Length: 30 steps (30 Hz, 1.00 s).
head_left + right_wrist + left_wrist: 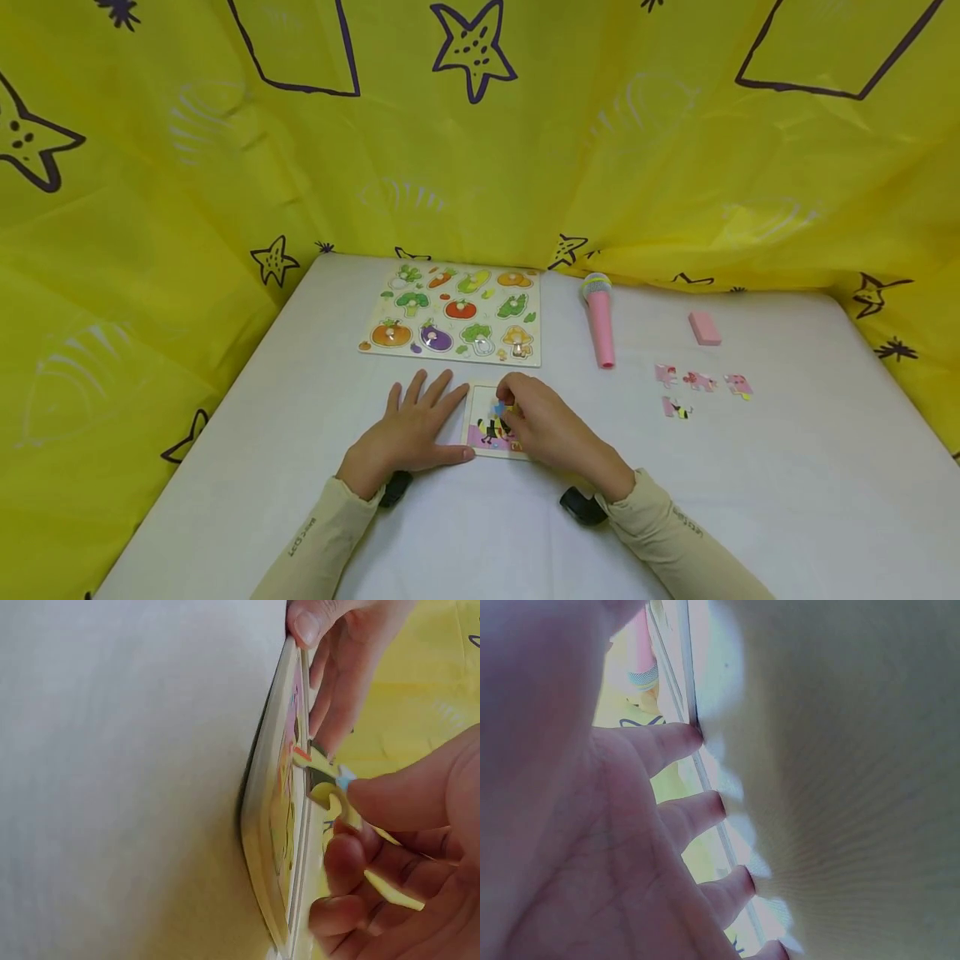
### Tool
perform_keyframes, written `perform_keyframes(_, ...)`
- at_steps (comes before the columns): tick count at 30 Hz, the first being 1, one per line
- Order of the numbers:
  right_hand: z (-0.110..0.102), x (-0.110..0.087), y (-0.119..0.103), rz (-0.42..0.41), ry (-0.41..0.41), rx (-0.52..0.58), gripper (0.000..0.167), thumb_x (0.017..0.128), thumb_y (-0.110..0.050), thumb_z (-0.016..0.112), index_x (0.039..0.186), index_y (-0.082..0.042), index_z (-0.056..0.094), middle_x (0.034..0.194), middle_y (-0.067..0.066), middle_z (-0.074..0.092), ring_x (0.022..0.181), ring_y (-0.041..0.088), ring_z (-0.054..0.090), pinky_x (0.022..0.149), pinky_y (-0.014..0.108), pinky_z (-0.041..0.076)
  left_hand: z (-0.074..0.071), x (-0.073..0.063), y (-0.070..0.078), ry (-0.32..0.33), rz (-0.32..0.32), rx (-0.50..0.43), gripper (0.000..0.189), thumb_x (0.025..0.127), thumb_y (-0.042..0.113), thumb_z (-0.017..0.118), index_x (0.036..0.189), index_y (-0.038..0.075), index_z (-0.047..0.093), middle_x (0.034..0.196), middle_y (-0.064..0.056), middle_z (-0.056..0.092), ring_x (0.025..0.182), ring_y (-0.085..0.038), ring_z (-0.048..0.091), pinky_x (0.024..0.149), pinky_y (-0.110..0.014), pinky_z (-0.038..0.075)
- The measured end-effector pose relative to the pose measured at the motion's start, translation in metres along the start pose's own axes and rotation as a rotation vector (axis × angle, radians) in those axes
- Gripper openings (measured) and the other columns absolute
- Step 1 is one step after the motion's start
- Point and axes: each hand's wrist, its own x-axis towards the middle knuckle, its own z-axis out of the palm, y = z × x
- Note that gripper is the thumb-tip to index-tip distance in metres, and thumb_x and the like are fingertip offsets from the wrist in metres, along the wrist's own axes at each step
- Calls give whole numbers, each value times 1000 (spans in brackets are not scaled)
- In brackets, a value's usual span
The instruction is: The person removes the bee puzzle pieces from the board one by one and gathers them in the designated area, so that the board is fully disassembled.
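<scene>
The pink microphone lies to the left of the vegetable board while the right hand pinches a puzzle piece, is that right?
Not quite: the pink microphone lies to the right of the vegetable board, as the head view shows. The right hand does pinch a puzzle piece.

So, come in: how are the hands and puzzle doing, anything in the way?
Left hand: thumb on frame. Right hand: pinching piece over it. Four loose pieces to the right. Nothing visibly in the way.
</scene>
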Motion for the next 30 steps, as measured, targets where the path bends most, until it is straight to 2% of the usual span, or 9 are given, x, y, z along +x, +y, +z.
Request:
perform_keyframes(5, -4, 1, 1, -22, 30, 41, 14, 99, 7, 67, 107, -3, 62, 91, -1, 59, 81, 15, 56, 74, 31, 52, -2, 1, 1, 10, 14, -5, 93, 95, 55, 77, 168, 14, 37, 176, -18, 21, 159, -53, 8, 121, -76, 6)
perform_keyframes(10, -8, 1, 0, -31, 39, 76, 13, 99, 7, 66, 108, -2, 63, 92, -1, 61, 83, 14, 57, 75, 31, 54, -4, 1, 1, 16, 18, -4, 93, 95, 55, 77, 168, 14, 37, 176, -18, 21, 159, -53, 8, 121, -76, 6)
perform_keyframes(16, -13, -4, 1, 0, 88, 126, 12, 100, 7, 67, 105, -3, 64, 92, 0, 64, 83, 15, 60, 75, 31, 55, -4, 0, 1, 20, 15, -16, 94, 95, 56, 77, 168, 14, 37, 176, -17, 21, 160, -52, 8, 121, -76, 6)
perform_keyframes(23, -26, -15, 7, 34, 132, 103, 12, 99, 8, 68, 104, -3, 65, 91, -2, 64, 83, 15, 60, 75, 31, 54, -3, -2, 2, 4, 6, -33, 93, 95, 55, 77, 169, 15, 36, 176, -17, 20, 160, -52, 6, 122, -74, 4)
perform_keyframes(30, -47, -36, 19, 80, 202, 101, 14, 99, 9, 67, 105, -3, 67, 91, -2, 65, 84, 17, 60, 74, 30, 53, -1, -3, 0, -8, 12, -50, 94, 95, 53, 77, 169, 13, 34, 177, -17, 18, 160, -52, 4, 122, -74, 1)
